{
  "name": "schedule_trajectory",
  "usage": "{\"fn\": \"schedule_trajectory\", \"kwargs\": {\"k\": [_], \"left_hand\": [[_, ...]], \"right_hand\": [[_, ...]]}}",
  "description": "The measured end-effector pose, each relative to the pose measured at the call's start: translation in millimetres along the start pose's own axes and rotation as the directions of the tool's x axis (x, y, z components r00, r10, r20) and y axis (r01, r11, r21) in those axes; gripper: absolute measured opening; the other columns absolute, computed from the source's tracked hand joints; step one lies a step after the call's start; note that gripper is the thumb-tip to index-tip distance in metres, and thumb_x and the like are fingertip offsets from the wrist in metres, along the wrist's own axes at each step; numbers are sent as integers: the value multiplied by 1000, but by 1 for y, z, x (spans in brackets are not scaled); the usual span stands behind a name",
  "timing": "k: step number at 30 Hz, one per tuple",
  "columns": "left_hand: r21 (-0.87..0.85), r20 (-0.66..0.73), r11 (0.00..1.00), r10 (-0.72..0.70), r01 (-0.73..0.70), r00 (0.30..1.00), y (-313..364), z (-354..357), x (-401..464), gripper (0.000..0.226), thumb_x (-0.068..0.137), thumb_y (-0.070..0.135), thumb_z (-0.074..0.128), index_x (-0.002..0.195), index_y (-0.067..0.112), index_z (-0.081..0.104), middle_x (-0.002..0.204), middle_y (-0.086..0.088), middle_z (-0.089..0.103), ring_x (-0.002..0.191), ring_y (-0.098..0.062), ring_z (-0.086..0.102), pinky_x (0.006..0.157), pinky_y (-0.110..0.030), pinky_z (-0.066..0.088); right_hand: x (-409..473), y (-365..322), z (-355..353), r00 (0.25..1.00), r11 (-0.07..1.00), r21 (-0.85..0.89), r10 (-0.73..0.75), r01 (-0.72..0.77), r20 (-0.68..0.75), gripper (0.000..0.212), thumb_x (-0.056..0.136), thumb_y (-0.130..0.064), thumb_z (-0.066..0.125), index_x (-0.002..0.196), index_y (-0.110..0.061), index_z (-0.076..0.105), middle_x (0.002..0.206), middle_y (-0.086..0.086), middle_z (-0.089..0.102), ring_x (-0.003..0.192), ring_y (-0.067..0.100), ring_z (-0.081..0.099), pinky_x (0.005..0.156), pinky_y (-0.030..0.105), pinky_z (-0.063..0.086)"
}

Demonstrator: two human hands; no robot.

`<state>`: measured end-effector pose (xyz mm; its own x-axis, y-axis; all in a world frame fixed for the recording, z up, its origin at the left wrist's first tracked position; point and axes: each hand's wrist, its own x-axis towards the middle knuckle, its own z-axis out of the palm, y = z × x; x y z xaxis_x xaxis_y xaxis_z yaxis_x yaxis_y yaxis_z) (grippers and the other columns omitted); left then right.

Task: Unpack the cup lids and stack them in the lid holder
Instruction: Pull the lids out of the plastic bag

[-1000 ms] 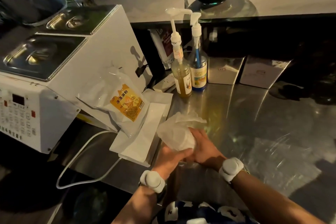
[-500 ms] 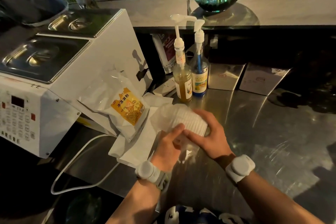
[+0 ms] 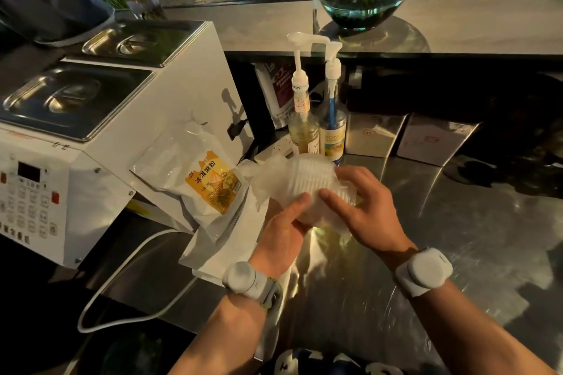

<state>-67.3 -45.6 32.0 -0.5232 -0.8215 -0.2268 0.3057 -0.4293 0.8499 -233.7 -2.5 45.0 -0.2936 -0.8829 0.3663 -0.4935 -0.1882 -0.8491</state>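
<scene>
A stack of clear ribbed cup lids lies on its side inside a thin clear plastic bag, held above the steel counter. My left hand grips the stack's near end from below, thumb on top. From the right, my right hand clasps the stack, fingers spread over the wrapped lids. Loose bag film trails left of the stack. No lid holder is visible.
A white machine with steel lidded pans stands at left, a yellow-labelled powder pouch leaning on it. Two pump syrup bottles stand just behind my hands. Steel canisters sit at the back. A white cable loops near the counter edge.
Both hands have lifted the bagged lids away from me toward the syrup bottles and turned the stack on its side, and the ribbed lids now show through the film.
</scene>
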Motion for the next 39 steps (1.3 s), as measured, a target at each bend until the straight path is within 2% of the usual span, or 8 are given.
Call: {"fn": "schedule_trajectory", "kwargs": {"k": [5, 10, 12, 18, 23, 28, 34, 39], "left_hand": [[78, -29, 997, 20, -17, 999, 12, 4, 4, 30, 91, 43, 71, 120, 37, 76, 124, -6, 76, 120, -27, 69, 102, -42, 55], [219, -262, 967, -68, 128, 963, 8, -14, 9, 71, 72, 64, 82, 128, 24, 62, 126, -11, 71, 113, -25, 72, 95, -46, 59], [150, -352, 977, -90, 151, 932, 0, -23, 10, 76, 69, 55, 84, 131, 21, 58, 128, -11, 70, 115, -25, 69, 88, -41, 57], [155, -547, 973, -59, 171, 835, -10, -36, 16, 21, 94, 24, 72, 113, 27, 61, 121, -10, 70, 112, -25, 67, 100, -48, 57], [154, -559, 980, -20, 127, 829, -7, -38, 17, 18, 95, 18, 69, 107, 29, 59, 113, -5, 67, 107, -20, 66, 97, -43, 58], [166, -557, 978, -10, 123, 831, -7, -39, 15, 17, 96, 17, 67, 107, 27, 58, 116, -7, 64, 103, -17, 65, 96, -41, 58], [199, -569, 971, 5, 133, 822, -9, -37, 15, 18, 95, 21, 69, 109, 29, 60, 118, -5, 65, 106, -21, 66, 91, -40, 60], [252, -553, 956, 15, 150, 833, -5, -35, 14, 19, 96, 26, 69, 112, 32, 59, 120, -1, 64, 106, -18, 66, 90, -37, 60]], "right_hand": [[11, -15, -11, 991, 994, 1, -105, 106, -89, 20, 91, -27, 72, 96, -7, 73, 107, 4, 69, 107, 19, 65, 91, 37, 54], [25, -11, -30, 996, 873, -478, -70, 92, 64, 19, 90, -34, 69, 86, -16, 76, 105, 2, 65, 99, 27, 53, 84, 52, 47], [26, -11, -34, 998, 877, -477, -37, 57, 52, 19, 90, -32, 69, 89, -15, 77, 105, 4, 64, 97, 27, 53, 81, 54, 47], [29, -13, -36, 1000, 963, -270, -2, -5, -25, 24, 94, -30, 63, 97, -9, 75, 100, 4, 64, 88, 23, 60, 76, 48, 55], [31, -8, -41, 997, 885, -462, -74, 52, -28, 20, 92, -30, 68, 92, -13, 79, 93, 5, 65, 83, 25, 54, 74, 44, 48], [33, -2, -59, 991, 757, -654, -99, 13, -95, 31, 89, -33, 71, 67, -11, 71, 75, 4, 62, 74, 29, 51, 68, 40, 41], [29, -6, -67, 995, 784, -615, 33, -84, -94, 55, 91, -37, 68, 45, -32, 37, 43, -16, 40, 40, 5, 41, 52, 16, 28], [25, 4, -65, 978, 838, -505, 177, -207, -109, 45, 90, -44, 63, 53, -22, 55, 52, -6, 56, 50, 17, 55, 53, 33, 50]]}}
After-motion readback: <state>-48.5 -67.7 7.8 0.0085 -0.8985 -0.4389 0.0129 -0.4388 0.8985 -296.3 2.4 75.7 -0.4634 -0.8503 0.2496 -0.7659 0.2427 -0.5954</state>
